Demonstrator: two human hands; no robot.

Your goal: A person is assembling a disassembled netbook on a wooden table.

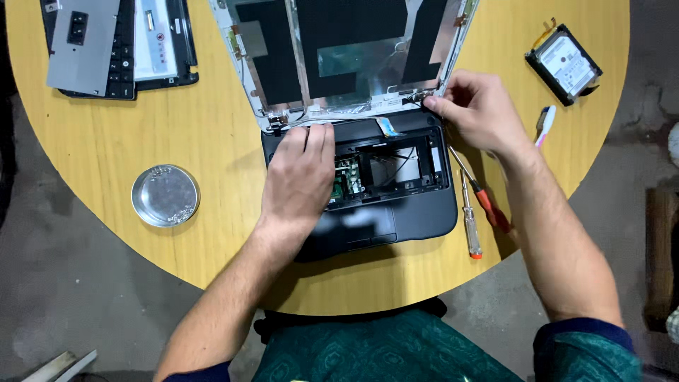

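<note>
The black, partly dismantled laptop base (417, 212) is lying at the near middle of the round, yellow wooden worktop (106, 155), with its keyboard removed and its green circuit board (346, 177) exposed in the open cavity. The base is being pressed down by the left hand (300, 173), which is laid flat and palm down over its left part, the fingers stretched towards the hinge edge and closed on nothing. Just right of the base, two screwdrivers are lying side by side on the worktop: one with a clear handle and red tip (470, 230), one with a red handle (488, 205). To the left, well apart, a shallow round metal dish (165, 195) holding small screws is resting. Farther back, the right hand (481, 110) is pinching a small part at the right hinge corner, where the base is meeting the opened silver screen lid (339, 56) with black panels; what is being pinched is too small to tell. A white pen-like tool (545, 124) is lying just right of that hand. At the far right a bare hard drive (564, 64) is lying, and at the far left a removed black keyboard (117, 46) under grey plates.
</note>
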